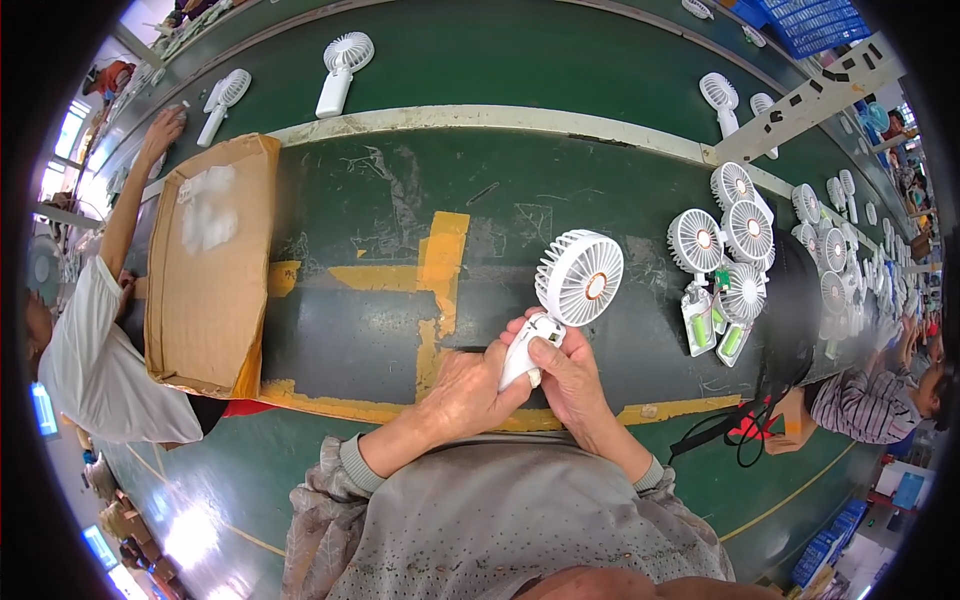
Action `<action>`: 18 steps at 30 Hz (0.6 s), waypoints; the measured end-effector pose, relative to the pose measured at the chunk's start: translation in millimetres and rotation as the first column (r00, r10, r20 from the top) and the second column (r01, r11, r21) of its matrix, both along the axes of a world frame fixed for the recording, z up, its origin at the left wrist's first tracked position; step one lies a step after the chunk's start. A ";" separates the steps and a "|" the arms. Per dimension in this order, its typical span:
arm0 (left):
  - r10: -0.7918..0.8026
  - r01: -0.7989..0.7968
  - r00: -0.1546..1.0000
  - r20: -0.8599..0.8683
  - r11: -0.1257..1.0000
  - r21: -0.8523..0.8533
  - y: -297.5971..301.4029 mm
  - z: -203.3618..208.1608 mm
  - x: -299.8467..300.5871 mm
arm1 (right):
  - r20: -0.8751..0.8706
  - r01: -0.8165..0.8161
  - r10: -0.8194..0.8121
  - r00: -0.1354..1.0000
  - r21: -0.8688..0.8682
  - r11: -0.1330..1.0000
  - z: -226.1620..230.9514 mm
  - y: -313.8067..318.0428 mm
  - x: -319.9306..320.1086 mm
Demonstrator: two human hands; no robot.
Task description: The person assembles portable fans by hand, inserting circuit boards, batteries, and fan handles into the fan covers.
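Note:
A white handheld fan with a round grille is held between both hands above the table's near edge. Its handle points down toward me, and part of the casing looks opened near the neck. My left hand is closed round the handle from the left. My right hand grips it from the right, with the thumb pressed on the handle. Fingers cover much of the handle. To the right lies a group of similar white fans, some with open handles that show green batteries inside.
A shallow cardboard box stands at the left on the table, beside a co-worker in a white shirt. Beyond a pale rail, a green belt carries more fans. Black cables hang at the right edge near another person.

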State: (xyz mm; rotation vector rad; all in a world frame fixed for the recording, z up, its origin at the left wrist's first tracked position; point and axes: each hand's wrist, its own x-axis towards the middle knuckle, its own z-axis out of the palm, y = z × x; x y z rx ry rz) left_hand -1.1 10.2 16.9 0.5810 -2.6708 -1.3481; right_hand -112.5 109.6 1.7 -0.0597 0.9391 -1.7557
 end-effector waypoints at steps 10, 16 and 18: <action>0.043 -0.037 0.998 -0.035 0.988 0.149 1.6 -7.8 -0.7 | -0.029 0.041 -0.039 0.999 0.053 0.998 -2.5 -2.0 -0.2; 0.062 -0.133 0.989 0.136 0.776 0.616 -6.9 -4.8 0.7 | -0.128 -0.057 0.056 0.990 -0.004 0.998 1.8 -7.1 -2.6; 0.057 -0.123 0.990 0.126 0.777 0.617 -6.7 -3.3 1.3 | -0.144 -0.063 0.061 0.988 -0.008 0.998 1.6 -7.6 -4.3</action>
